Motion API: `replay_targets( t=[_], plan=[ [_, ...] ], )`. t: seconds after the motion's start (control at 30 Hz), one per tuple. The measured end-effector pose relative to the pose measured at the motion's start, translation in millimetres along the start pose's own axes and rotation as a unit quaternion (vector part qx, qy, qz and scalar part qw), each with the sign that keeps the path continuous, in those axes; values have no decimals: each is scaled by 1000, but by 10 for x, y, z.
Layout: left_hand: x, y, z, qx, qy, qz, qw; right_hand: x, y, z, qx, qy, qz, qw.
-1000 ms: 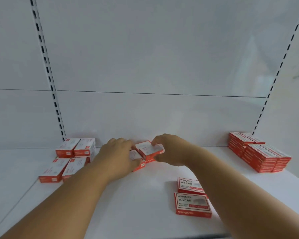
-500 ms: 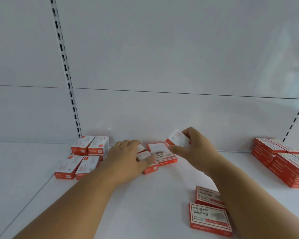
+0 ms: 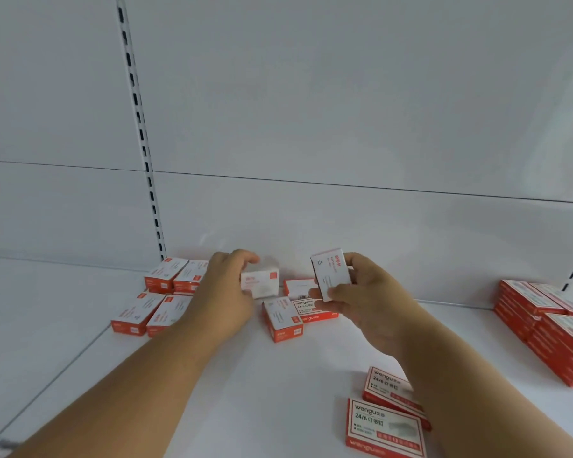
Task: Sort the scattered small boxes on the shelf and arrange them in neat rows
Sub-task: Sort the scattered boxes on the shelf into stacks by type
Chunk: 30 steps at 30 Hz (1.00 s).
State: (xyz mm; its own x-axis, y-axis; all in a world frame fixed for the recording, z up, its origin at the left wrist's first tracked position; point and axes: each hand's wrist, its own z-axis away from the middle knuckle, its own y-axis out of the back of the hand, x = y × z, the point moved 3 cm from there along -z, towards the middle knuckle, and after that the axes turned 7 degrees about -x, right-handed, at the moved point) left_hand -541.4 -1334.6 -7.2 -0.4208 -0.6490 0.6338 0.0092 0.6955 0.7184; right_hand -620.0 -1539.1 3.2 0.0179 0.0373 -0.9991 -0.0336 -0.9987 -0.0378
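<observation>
Seeing both hands off the shelf now, each with a box, where half a second ago the left was flat on the middle pile: left hand has fingers curled round a white-faced box, lifted just clear; right hand pinches a second box, tipped upright, higher than before. Loose pile sits between them, thinner. Left rows look like the target, my guess. Right stacks and two front boxes untouched, so sorting's mid-way
</observation>
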Motion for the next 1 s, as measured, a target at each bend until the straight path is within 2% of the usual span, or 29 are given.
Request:
replay_targets(
  t=[0.1,0.23,0.33,0.4,0.53,0.7,0.8,1.0],
  plan=[
    [51,64,27,43,6,90,995,3,11,10,0,10,7,1000],
    [127,37,64,28,28,214,976,3,-18,15,0,11,-48,999],
    [193,31,77,6,45,268,962,-83,-71,54,-17,20,-67,997],
    [249,44,112,-6,42,290,956,-104,-86,94,-12,28,-41,999],
    [265,156,235,-28,25,338,940,-176,-184,141,37,29,91,995],
    [-16,683,373,-31,-7,297,954,-328,-689,80,45,32,148,987],
    [-397,1060,375,-20,33,218,975,-305,-1182,-32,50,23,193,980],
    [-1058,1403,246,-43,81,162,983,-72,-1976,-353,90,-66,243,964]
  ],
)
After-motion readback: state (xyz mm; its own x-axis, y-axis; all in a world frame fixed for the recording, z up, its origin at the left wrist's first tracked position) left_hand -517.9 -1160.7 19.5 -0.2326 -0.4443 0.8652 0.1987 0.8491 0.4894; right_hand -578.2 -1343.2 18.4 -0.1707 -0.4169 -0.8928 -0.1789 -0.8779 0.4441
